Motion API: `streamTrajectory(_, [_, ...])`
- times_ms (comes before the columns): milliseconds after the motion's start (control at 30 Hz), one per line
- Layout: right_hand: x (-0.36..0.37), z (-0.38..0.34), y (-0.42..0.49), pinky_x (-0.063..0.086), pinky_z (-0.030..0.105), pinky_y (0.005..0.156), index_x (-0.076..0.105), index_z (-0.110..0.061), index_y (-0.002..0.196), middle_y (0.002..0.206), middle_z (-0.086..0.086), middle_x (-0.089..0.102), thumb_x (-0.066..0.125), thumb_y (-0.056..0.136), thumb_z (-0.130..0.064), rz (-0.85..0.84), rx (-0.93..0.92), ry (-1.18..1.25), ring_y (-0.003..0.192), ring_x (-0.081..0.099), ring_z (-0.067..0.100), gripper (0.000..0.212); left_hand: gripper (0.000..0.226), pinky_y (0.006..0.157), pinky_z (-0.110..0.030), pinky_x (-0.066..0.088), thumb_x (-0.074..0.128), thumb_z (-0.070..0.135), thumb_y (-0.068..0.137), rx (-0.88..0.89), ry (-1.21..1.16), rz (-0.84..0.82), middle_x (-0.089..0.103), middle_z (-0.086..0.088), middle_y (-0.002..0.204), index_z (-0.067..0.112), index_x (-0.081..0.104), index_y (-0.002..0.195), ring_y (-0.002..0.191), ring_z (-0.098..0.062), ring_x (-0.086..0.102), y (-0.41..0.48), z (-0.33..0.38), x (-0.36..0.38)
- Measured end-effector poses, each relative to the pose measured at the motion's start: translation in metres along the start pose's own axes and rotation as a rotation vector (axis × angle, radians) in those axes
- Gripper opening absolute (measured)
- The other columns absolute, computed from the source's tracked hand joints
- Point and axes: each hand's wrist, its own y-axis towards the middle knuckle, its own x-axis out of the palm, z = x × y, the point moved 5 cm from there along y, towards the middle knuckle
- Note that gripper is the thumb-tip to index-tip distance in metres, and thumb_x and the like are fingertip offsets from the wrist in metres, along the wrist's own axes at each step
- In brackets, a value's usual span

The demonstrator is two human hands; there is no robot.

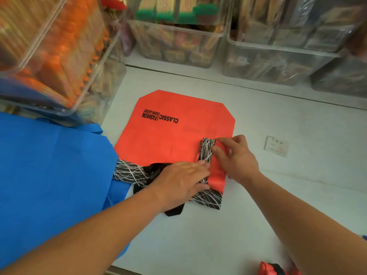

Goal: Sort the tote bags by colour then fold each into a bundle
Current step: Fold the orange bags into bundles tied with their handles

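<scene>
So the red bag point(164, 139) lies flat on the white table point(278, 195), printed "CLASSIC | FASHION DOWN JACKET". The left hand point(181, 181) presses flat on its black-and-white trim, and the right hand point(236, 157) pinches the folded-over edge. A blue bag point(53, 165) sits just left.

Open worktop point(198, 235) lies in front of and to the right of the red bag point(168, 139), broken only by a small card point(276, 146) and a red bundle point(267, 269) at the near edge. Clear bins point(178, 36) wall off the back. A tilted bin point(49, 56) overhangs the blue bag point(49, 175) on the left.

tote bag point(168, 135) on table point(258, 215) | second bag point(49, 165) left | bins point(178, 36) behind | card point(276, 145) right
</scene>
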Motion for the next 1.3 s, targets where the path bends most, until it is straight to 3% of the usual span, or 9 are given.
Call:
streamTrajectory(133, [0.005,0.006,-0.003,0.059,0.046,0.08,0.072,-0.048,0.107,0.105,-0.02,0.047,0.074,0.076,-0.07,-0.105,0.082,0.254,0.092,0.066,0.015,0.037,0.044,0.062,-0.037,0.037,0.04,0.051,0.105,-0.243,-0.064,0.007,0.063,-0.004,0.081,0.012,0.06,0.106,0.079,-0.034,0.06,0.028,-0.008,-0.034])
streamTrajectory(233, [-0.001,0.005,-0.009,0.064,0.044,0.068,0.075,-0.04,0.095,0.111,-0.009,0.053,0.061,0.093,-0.061,-0.127,0.157,0.517,0.09,0.069,0.021,0.026,0.043,0.069,-0.039,0.039,0.044,0.05,0.103,-0.342,-0.184,0.028,0.055,-0.003,0.099,0.01,0.058,0.108,0.091,-0.025,0.052,0.042,-0.018,-0.031])
streamTrajectory(333, [-0.005,0.001,-0.015,0.062,0.037,0.064,0.066,-0.028,0.097,0.11,0.005,0.055,0.031,0.103,-0.065,-0.196,0.189,0.566,0.075,0.07,0.019,0.051,0.041,0.07,-0.039,0.04,0.048,0.049,0.102,-0.388,-0.18,0.054,0.053,-0.004,0.103,0.009,0.058,0.105,0.089,-0.025,0.051,0.059,-0.024,-0.019])
streamTrajectory(467, [-0.003,0.003,-0.017,0.06,0.047,0.079,0.068,-0.034,0.096,0.105,-0.02,0.048,0.039,0.101,-0.065,-0.194,0.136,0.379,0.063,0.071,0.018,0.043,0.05,0.072,-0.042,0.047,0.041,0.059,0.096,-0.429,-0.133,0.032,0.061,-0.002,0.109,0.016,0.059,0.112,0.094,-0.029,0.06,0.075,-0.03,-0.012])
streamTrajectory(633, [-0.002,0.002,-0.009,0.057,0.042,0.082,0.068,-0.041,0.095,0.101,-0.015,0.054,0.051,0.1,-0.054,-0.028,0.077,0.182,0.077,0.067,0.007,0.022,0.06,0.089,-0.048,0.051,0.032,0.057,0.1,-0.401,-0.108,0.031,0.057,-0.002,0.128,0.018,0.057,0.138,0.112,-0.027,0.056,0.071,-0.032,-0.006])
streamTrajectory(800, [-0.004,0.01,-0.005,0.061,0.044,0.066,0.07,-0.033,0.075,0.086,-0.009,0.064,0.08,0.077,-0.06,0.143,0.208,0.365,0.072,0.066,0.01,0.029,0.058,0.108,-0.046,0.034,0.022,0.052,0.107,-0.344,0.052,-0.058,0.044,0.011,0.155,0.026,0.035,0.157,0.135,-0.017,0.041,0.038,-0.027,0.001])
streamTrajectory(1000, [-0.011,-0.001,-0.019,0.061,0.045,0.067,0.074,-0.017,0.073,0.064,0.004,0.071,0.077,0.086,-0.05,0.071,0.318,0.491,0.061,0.07,0.021,0.036,0.068,0.126,-0.057,0.0,-0.005,0.058,0.104,-0.34,0.07,-0.161,0.013,0.017,0.17,0.033,0.014,0.164,0.158,-0.009,-0.005,0.036,-0.031,0.009])
streamTrajectory(1167, [-0.013,-0.016,-0.027,0.052,0.035,0.073,0.068,-0.015,0.094,0.087,0.0,0.069,0.071,0.092,-0.046,0.017,0.342,0.384,0.081,0.064,0.017,0.031,0.06,0.127,-0.048,0.018,0.03,0.044,0.108,-0.248,-0.076,-0.09,0.033,0.003,0.163,0.019,0.024,0.162,0.153,-0.016,0.027,0.034,-0.019,0.001])
streamTrajectory(1300, [-0.015,-0.022,-0.039,0.054,0.037,0.092,0.067,-0.02,0.116,0.105,-0.007,0.069,0.069,0.095,-0.037,0.094,0.355,0.498,0.101,0.065,0.013,0.027,0.067,0.102,-0.023,0.044,0.061,0.023,0.103,-0.404,-0.445,-0.07,0.037,0.006,0.15,0.017,0.028,0.161,0.121,-0.013,0.051,0.039,-0.011,-0.013])
